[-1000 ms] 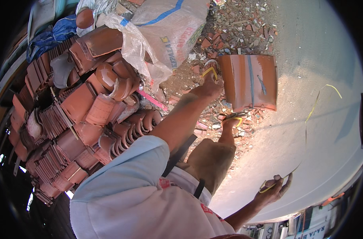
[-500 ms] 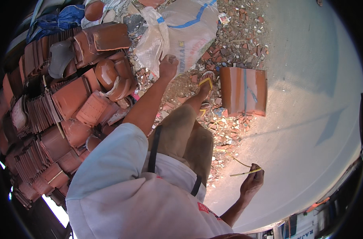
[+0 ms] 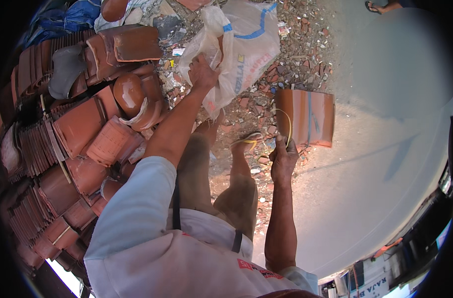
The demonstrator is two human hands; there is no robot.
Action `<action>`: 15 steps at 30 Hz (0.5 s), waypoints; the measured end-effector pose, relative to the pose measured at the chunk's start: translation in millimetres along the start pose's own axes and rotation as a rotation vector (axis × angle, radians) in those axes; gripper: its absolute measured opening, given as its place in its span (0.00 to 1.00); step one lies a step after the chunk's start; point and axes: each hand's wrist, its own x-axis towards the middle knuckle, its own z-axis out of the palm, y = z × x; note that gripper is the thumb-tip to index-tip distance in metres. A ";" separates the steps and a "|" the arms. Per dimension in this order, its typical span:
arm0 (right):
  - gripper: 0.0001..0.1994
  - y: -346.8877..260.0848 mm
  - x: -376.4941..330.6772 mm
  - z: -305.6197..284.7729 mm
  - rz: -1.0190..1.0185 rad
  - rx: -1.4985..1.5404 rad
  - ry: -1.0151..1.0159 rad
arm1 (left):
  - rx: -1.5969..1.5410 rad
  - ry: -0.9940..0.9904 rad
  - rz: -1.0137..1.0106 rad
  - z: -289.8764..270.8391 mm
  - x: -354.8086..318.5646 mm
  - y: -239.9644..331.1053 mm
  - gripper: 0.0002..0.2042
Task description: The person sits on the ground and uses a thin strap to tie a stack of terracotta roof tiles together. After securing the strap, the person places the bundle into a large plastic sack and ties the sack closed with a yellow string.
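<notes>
My left hand (image 3: 203,73) is closed on the edge of a whitish woven plastic sack (image 3: 253,47) with a blue stripe. The sack's mouth gapes a little beside my fingers, and something reddish-brown shows inside it. In my right hand (image 3: 284,161) is a thin yellow strap (image 3: 288,121), pinched near its lower end and curving upward. That hand is just below a bundle of brown roof tiles (image 3: 318,116) bound with a blue-grey tie. The strap's upper end reaches the left edge of this bundle.
Stacked roof tiles (image 3: 82,119) fill the left side, with a dark grey tile (image 3: 67,72) among them. A blue tarp (image 3: 62,22) lies at the far left. Broken rubble (image 3: 306,44) covers the ground beside a grey road (image 3: 365,198). Another person's sandaled foot (image 3: 380,8) is at the top right.
My right hand has risen from the lower right toward the tile bundle, carrying the yellow strap. My left hand has shifted slightly up and left, and the sack's mouth now gapes. A person's foot has appeared.
</notes>
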 end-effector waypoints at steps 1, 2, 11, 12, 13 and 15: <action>0.12 2.5 24.1 30.5 0.039 0.033 -0.051 | -0.077 -0.040 0.010 13.3 15.4 -11.2 0.32; 0.13 3.4 46.8 62.1 0.041 -0.015 -0.064 | -0.150 -0.089 0.008 29.4 22.6 -28.8 0.30; 0.22 26.8 185.4 208.3 -0.191 -0.365 -0.139 | -0.481 -0.103 -0.012 -24.3 -3.9 -7.6 0.21; 0.20 18.9 179.4 210.3 -0.079 -0.373 -0.171 | -0.433 -0.063 0.027 -21.8 3.7 -7.6 0.22; 0.15 12.8 172.0 212.9 -0.111 -0.336 -0.109 | -0.383 -0.027 0.069 -18.2 15.0 -7.2 0.23; 0.15 1.2 144.4 200.9 -0.125 -0.312 -0.067 | -0.284 -0.051 0.111 -2.9 25.8 -8.0 0.25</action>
